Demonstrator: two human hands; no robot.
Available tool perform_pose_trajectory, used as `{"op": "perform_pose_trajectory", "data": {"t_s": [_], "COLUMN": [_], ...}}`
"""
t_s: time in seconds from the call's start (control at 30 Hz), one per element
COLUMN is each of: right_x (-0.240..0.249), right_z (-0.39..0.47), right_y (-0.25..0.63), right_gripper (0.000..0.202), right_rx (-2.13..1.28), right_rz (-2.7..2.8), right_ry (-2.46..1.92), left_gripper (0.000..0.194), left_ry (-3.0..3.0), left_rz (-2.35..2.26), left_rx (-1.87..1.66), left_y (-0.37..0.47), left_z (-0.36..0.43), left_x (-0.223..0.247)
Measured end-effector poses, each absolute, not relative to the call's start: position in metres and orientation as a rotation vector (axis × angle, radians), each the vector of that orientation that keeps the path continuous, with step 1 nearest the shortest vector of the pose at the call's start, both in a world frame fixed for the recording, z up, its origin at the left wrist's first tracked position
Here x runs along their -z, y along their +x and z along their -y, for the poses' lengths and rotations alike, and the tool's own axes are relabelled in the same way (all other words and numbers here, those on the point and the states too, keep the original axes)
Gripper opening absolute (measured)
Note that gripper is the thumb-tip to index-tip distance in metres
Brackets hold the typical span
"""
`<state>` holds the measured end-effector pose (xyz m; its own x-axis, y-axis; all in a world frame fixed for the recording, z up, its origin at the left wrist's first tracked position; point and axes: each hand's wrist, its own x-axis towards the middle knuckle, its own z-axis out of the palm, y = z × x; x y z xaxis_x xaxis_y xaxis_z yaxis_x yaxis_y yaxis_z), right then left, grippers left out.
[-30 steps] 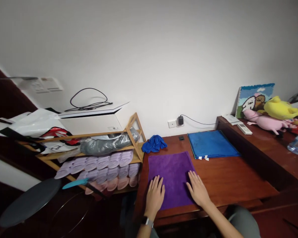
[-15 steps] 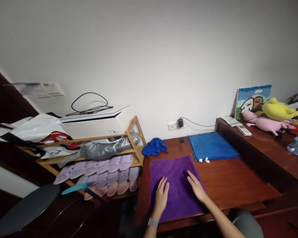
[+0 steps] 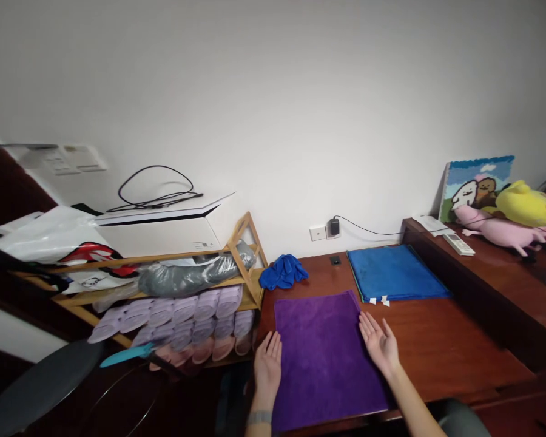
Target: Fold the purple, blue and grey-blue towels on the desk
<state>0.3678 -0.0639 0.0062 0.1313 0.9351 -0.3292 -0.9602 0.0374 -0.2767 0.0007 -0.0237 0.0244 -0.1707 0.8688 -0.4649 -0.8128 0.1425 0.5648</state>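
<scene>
A purple cloth (image 3: 325, 358) lies flat and spread out on the brown wooden desk (image 3: 455, 340). My left hand (image 3: 268, 367) is at its left edge, palm turned up, fingers stretched out and holding nothing. At the cloth's right edge is my right hand (image 3: 381, 345), also palm up with the fingers apart and empty. Behind the cloth to the left sits a crumpled blue cloth (image 3: 284, 272). A flat stack of blue cloths (image 3: 395, 273) with white tags rests farther back on the right.
On the left stands a wooden rack (image 3: 248, 255) with lilac slippers (image 3: 182, 309) and a white box (image 3: 164, 233) on top. A raised ledge on the right carries a remote control (image 3: 459, 244), a pink plush toy (image 3: 494, 227) and a yellow one (image 3: 530, 203). A charger (image 3: 333, 226) is plugged into the wall.
Both hands have moved apart from above the purple cloth to its side edges and turned palm up. The cloth still lies flat. The view has shifted slightly.
</scene>
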Motion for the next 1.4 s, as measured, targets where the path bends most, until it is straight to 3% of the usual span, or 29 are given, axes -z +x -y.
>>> {"op": "perform_pose_trajectory", "data": {"t_s": [0.17, 0.3, 0.63, 0.93, 1.23, 1.4], "right_x": [-0.037, -0.028, 0.0, -0.007, -0.009, -0.019], "right_z": [0.002, -0.028, -0.036, -0.046, -0.055, -0.037], "right_y": [0.315, 0.3, 0.362, 0.287, 0.363, 0.333], "right_gripper": [0.04, 0.036, 0.027, 0.03, 0.028, 0.03], "right_rx": [-1.512, -1.525, -1.357, -1.509, -1.373, -1.366], "right_rz": [-0.078, -0.14, -0.09, -0.044, -0.105, -0.061], "right_ry": [-0.476, -0.577, -0.658, -0.57, -0.644, -0.569], "left_gripper": [0.045, 0.049, 0.041, 0.04, 0.035, 0.035], "left_ry": [0.113, 0.03, 0.02, 0.123, 0.049, 0.144], "left_rz": [-0.654, -0.727, -0.919, -0.729, -0.946, -0.878], "left_rx": [-1.318, -1.232, -1.522, -1.309, -1.483, -1.548], "left_y": [0.09, 0.131, 0.025, 0.115, 0.009, 0.042], "left_z": [-0.014, -0.046, -0.06, -0.081, -0.103, -0.081], "left_x": [-0.052, -0.053, -0.042, -0.046, -0.057, -0.056]}}
